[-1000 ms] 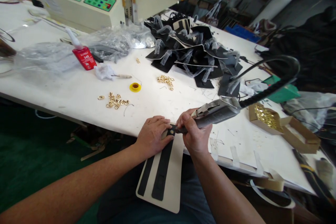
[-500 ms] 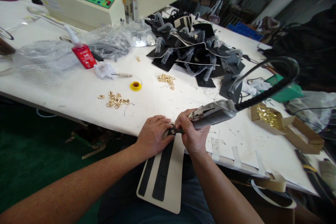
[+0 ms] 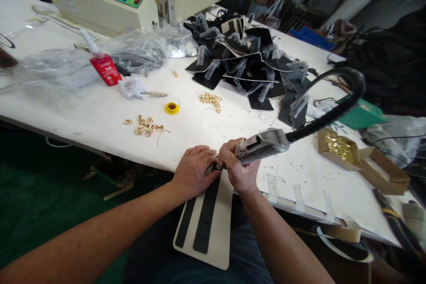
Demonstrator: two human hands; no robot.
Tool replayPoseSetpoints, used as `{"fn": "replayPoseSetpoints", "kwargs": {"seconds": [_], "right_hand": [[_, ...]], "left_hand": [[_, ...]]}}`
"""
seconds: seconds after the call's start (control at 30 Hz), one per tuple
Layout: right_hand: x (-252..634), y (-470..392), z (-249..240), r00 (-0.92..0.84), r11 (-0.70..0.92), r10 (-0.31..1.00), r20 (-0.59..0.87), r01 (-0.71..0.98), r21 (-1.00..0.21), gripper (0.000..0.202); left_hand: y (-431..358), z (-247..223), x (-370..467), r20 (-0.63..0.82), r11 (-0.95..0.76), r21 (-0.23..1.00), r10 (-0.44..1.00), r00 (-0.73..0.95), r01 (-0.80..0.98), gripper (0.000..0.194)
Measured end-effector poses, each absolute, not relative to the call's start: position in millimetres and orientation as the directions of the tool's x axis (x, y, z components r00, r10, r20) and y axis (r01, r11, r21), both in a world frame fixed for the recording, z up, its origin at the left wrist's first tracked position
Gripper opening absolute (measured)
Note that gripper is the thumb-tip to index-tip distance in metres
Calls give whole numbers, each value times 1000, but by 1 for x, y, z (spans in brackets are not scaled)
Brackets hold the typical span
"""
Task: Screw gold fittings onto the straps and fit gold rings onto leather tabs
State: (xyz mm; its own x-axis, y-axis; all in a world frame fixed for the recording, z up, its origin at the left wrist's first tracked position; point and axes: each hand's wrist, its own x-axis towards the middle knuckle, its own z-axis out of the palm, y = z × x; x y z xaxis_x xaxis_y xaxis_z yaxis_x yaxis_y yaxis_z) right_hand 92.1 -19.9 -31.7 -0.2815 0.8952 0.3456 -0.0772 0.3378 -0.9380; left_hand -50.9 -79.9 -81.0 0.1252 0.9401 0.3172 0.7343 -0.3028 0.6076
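A cream panel with black strips [image 3: 223, 222] hangs over the table's front edge onto the lap. My left hand [image 3: 195, 172] grips its upper end, thumb and fingers closed around it. Beside it, my right hand [image 3: 238, 169] is wrapped round a grey power tool [image 3: 264, 145] with a black cable curving up from its back. The tool's tip meets the panel's upper end between my hands; a small fitting there is mostly hidden. Gold rings [image 3: 148, 126] and more gold pieces [image 3: 211, 100] lie on the table behind.
Black panels with plastic-wrapped parts [image 3: 239, 62] are heaped at the back. A cream machine [image 3: 100, 4], red glue bottle [image 3: 105, 70] and yellow spool [image 3: 171, 108] stand to the left. Boxes of gold pieces [image 3: 339, 148] lie right, near a green box [image 3: 362, 111].
My right hand and the tool have shifted slightly left, bringing the tip over the fitting. The cable has swung left too. My left hand has stayed in place.
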Motion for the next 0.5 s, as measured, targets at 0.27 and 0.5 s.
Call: {"fn": "replayPoseSetpoints", "kwargs": {"seconds": [0.27, 0.5], "right_hand": [[95, -22, -32, -276, 363, 885, 375, -95, -927, 24], [92, -20, -34, -170, 317, 928, 332, -112, -942, 26]], "left_hand": [[-81, -75, -49, 302, -289, 599, 945, 124, 747, 23], [-81, -74, -50, 289, -285, 583, 948, 133, 761, 24]]}}
